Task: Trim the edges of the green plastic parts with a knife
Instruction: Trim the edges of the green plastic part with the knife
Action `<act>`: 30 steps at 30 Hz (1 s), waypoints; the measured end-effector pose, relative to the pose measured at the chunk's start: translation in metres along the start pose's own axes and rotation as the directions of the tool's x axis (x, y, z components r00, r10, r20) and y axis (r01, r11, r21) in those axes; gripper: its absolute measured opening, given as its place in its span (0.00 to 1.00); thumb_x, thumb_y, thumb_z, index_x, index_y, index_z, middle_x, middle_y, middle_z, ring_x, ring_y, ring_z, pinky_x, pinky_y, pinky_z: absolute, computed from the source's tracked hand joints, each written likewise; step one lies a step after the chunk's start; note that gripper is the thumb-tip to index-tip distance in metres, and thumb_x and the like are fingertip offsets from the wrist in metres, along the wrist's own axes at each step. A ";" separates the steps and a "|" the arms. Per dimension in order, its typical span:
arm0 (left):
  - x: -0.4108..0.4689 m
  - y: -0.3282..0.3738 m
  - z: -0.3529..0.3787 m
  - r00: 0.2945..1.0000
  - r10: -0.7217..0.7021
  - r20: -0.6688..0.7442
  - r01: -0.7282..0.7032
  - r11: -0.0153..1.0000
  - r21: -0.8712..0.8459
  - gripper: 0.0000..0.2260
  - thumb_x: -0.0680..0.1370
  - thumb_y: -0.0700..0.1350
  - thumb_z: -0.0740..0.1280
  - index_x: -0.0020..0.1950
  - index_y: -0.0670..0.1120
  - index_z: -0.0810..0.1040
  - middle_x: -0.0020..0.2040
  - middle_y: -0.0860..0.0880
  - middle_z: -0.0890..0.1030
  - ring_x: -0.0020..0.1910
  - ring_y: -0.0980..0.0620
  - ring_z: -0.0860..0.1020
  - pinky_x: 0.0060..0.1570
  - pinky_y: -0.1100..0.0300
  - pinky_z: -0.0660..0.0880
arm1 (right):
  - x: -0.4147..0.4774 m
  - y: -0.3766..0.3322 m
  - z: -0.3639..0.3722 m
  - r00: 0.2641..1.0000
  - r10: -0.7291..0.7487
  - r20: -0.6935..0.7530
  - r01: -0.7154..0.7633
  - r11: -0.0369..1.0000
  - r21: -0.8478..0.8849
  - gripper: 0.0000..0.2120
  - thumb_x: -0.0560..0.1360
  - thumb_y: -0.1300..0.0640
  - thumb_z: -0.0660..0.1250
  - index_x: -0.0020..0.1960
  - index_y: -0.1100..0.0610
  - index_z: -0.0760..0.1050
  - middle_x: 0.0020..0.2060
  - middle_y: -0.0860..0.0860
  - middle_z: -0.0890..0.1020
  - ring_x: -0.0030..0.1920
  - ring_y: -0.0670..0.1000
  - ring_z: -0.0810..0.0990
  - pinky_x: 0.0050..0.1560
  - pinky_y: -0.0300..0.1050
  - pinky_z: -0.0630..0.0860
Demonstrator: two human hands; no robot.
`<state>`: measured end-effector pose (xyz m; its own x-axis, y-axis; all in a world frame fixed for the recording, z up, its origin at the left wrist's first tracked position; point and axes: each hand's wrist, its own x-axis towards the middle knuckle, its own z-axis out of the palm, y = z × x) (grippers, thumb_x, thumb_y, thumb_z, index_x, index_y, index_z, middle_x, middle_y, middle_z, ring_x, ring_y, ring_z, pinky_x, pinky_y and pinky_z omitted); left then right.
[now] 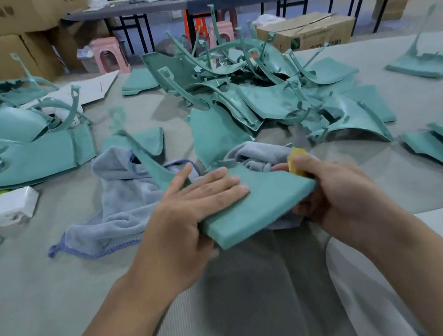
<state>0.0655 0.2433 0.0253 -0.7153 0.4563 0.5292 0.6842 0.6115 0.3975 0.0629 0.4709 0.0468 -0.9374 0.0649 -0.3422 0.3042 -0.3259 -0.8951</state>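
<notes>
The left hand (192, 211) lies flat with straight fingers pressing the top of a green part (260, 208) held over the lap, thumb under its near edge, while the right hand (341, 196) is curled around a yellow-handled knife (297, 161) at the part's right corner, its blade hidden. Under and behind the part lies a grey cloth (123, 207) on the mat. Beyond it sits a pile of parts (260, 91), with more parts (21, 150) at left, a white box (13, 207) near them, and pink stools (110, 55) farther back.
</notes>
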 end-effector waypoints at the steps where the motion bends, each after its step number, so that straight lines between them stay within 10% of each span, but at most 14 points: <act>1: 0.002 0.000 -0.002 0.997 0.079 -0.004 -0.078 0.995 0.067 0.22 0.73 0.39 0.71 0.66 0.53 0.81 0.69 0.55 0.78 0.73 0.57 0.71 0.77 0.47 0.58 | 0.000 -0.001 -0.002 1.000 0.004 0.010 -0.004 1.000 -0.006 0.15 0.82 0.55 0.64 0.46 0.62 0.85 0.37 0.58 0.86 0.30 0.51 0.83 0.24 0.43 0.76; 5: 0.002 0.002 -0.002 0.981 0.179 -0.074 -0.158 0.961 0.228 0.21 0.74 0.39 0.73 0.67 0.49 0.81 0.73 0.47 0.74 0.76 0.46 0.67 0.76 0.43 0.60 | -0.001 -0.003 -0.009 0.990 -0.040 0.139 0.053 0.995 -0.088 0.14 0.81 0.60 0.65 0.44 0.56 0.88 0.47 0.57 0.88 0.38 0.50 0.85 0.32 0.45 0.82; 13: 0.002 0.000 0.003 0.953 -0.210 -0.218 0.233 0.969 0.086 0.39 0.66 0.24 0.57 0.74 0.48 0.73 0.78 0.55 0.64 0.80 0.57 0.57 0.77 0.67 0.51 | 0.004 0.006 -0.006 0.919 -0.387 -0.078 0.382 0.921 -0.070 0.10 0.80 0.63 0.68 0.47 0.55 0.87 0.46 0.53 0.88 0.44 0.47 0.85 0.43 0.40 0.83; 24: 0.004 0.024 0.022 0.994 -0.107 -0.032 0.111 0.925 0.362 0.32 0.73 0.49 0.65 0.78 0.47 0.68 0.78 0.50 0.67 0.78 0.51 0.63 0.77 0.42 0.57 | -0.005 0.021 0.015 0.960 -0.278 0.020 0.275 0.956 0.102 0.10 0.81 0.61 0.66 0.50 0.54 0.87 0.49 0.58 0.87 0.48 0.58 0.88 0.34 0.64 0.83; 30: 0.001 0.012 0.021 0.983 -0.173 -0.062 0.183 0.957 0.224 0.31 0.73 0.45 0.57 0.78 0.45 0.67 0.78 0.49 0.67 0.78 0.52 0.64 0.77 0.48 0.59 | -0.013 0.035 0.031 0.931 -0.297 0.211 0.287 0.955 0.080 0.10 0.77 0.60 0.67 0.55 0.61 0.83 0.44 0.61 0.87 0.41 0.56 0.88 0.39 0.43 0.84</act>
<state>0.0699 0.2646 0.0143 -0.8128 0.3026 0.4978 0.4924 0.8135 0.3094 0.0808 0.4296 0.0292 -0.9991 -0.0420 0.0079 0.0081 -0.3680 -0.9298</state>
